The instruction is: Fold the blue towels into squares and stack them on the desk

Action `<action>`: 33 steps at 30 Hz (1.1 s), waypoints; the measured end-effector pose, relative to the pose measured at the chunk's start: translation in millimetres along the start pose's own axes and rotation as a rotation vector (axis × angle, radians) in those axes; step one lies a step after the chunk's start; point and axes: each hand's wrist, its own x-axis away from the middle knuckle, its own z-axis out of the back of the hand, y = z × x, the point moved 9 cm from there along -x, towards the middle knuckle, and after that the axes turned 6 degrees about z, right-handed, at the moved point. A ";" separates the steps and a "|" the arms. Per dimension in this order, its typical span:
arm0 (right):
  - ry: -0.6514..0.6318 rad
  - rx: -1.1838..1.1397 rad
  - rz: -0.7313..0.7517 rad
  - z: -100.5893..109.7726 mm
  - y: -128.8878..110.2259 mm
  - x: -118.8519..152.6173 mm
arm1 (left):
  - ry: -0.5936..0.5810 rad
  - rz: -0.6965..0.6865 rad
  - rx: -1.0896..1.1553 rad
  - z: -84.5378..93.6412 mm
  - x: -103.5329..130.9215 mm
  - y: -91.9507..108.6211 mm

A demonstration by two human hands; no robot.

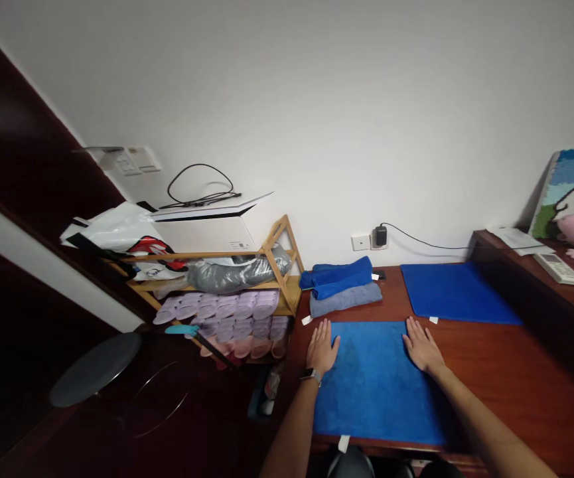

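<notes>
Left hand (322, 348): palm down on the left edge of the light blue cloth (373, 385), thumb spread from the fingers, which lie nearly together.
Right hand (423, 346): flat on the cloth's right edge, fingers slightly apart.
Light blue cloth: spread flat at the bottom centre, between the hands.
Wrist: a watch (311, 376) on the left one.
Rolled cloths (344, 282): just beyond the left hand, blue and grey.
Dark blue cloth (458, 292): flat, right of centre.
Table (496, 372): reddish brown, under all the cloths.
</notes>
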 end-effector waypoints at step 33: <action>-0.003 0.016 0.013 3.8 -8.1 38.7 | 0.031 0.078 0.011 9.8 62.4 -1.1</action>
